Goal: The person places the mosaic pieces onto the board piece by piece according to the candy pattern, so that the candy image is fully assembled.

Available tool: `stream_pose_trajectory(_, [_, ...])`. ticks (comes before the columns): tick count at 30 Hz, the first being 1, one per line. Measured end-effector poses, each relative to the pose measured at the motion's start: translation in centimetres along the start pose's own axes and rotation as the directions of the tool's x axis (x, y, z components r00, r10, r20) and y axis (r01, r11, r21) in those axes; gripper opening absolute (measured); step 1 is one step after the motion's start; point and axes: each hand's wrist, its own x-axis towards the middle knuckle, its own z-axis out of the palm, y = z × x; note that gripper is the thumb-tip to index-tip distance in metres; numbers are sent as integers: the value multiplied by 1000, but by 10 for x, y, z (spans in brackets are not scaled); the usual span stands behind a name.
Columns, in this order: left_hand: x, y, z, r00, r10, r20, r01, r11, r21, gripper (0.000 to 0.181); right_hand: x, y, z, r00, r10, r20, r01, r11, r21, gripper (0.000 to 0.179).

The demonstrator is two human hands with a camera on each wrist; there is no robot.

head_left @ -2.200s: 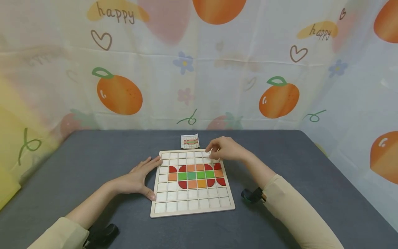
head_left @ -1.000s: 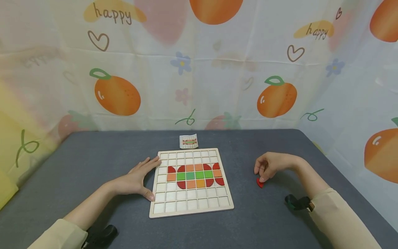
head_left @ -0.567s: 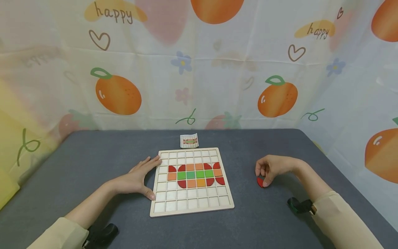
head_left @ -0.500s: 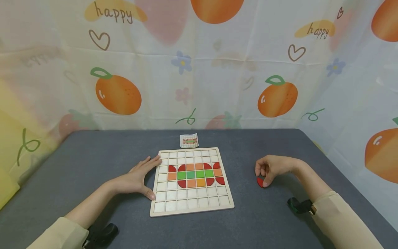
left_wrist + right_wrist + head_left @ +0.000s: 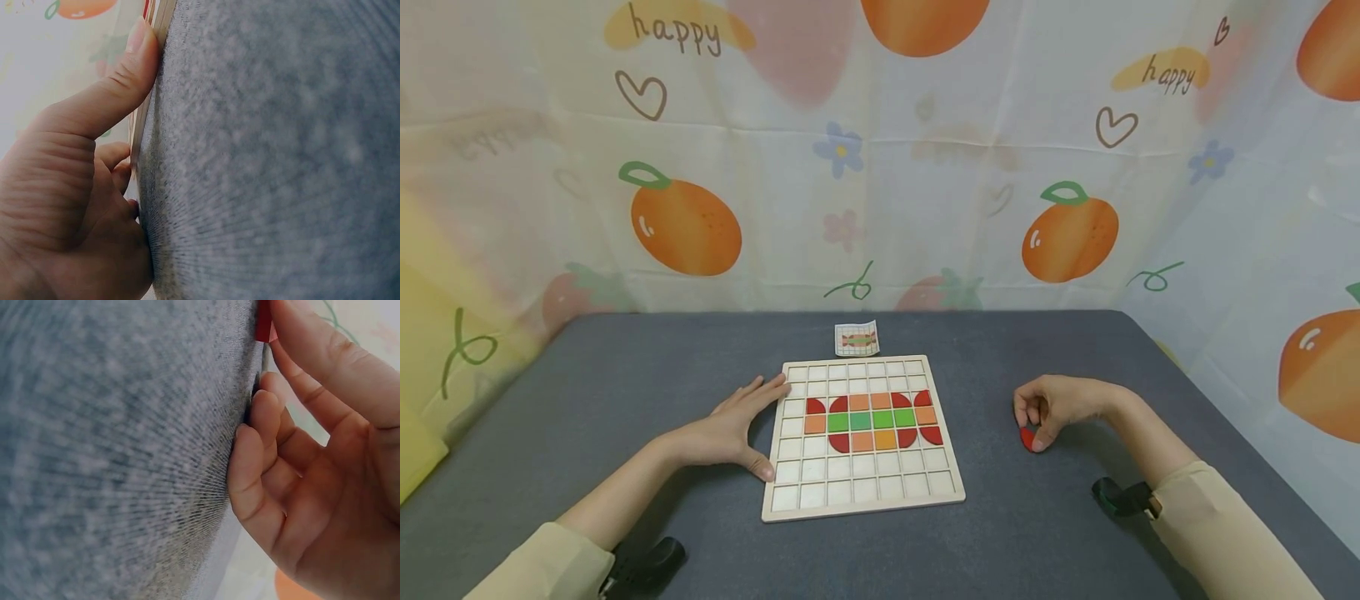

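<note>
The wooden grid board (image 5: pixel 863 507) lies flat on the dark table. Red rounded tiles with orange, green and yellow square ones (image 5: pixel 884 439) fill part of its middle rows. My left hand (image 5: pixel 718 439) rests at the board's left edge, thumb and fingers spread against the frame; the left wrist view shows the thumb (image 5: pixel 119 87) along the wood. Right of the board, my right hand (image 5: pixel 1067 404) pinches a red tile (image 5: pixel 1027 440) with a curved edge, low at the tabletop. Up close, the red piece (image 5: pixel 264 325) shows beside the thumb, its other fingers curled; much of it is hidden.
Behind the board stands a small card (image 5: pixel 856 340) printed with a coloured grid pattern. The table (image 5: pixel 985 533) ends at a patterned fabric backdrop (image 5: pixel 925 192) with fruit prints. Black straps with cameras (image 5: pixel 1123 497) sit at the wrists.
From the board's far right corner, my right hand has moved right and down to the red tile and taken it between thumb and finger. The left hand has stayed in place.
</note>
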Motion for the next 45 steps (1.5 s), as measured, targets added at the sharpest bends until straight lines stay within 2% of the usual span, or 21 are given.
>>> stream_pose_trajectory(10, [-1,1,0,1000,25,-19,-25,1000,13,123,1,6,-3,998,-65,-24,65,998,-11,28])
stream_pose_trajectory(21, [-2,5,0,1000,12,-15,-11,1000,21,122,5,5,-2,991,-85,-101,82,996,-34,28])
stream_pose_trajectory(28, [-2,5,-1,1000,14,-10,-13,1000,10,122,13,-3,2,988,-58,-145,55,998,-29,20])
stream_pose_trajectory(32, [-1,4,-1,1000,10,-9,-10,1000,11,122,19,-10,5,984,-73,-165,70,997,-24,24])
stream_pose_trajectory(40, [-1,2,-1,1000,7,-7,-7,1000,9,121,31,-30,14,985,-103,-136,112,992,63,22])
stream_pose_trajectory(45, [-1,1,-1,1000,10,-7,-10,1000,6,121,40,-41,21,978,-137,-156,140,990,11,15])
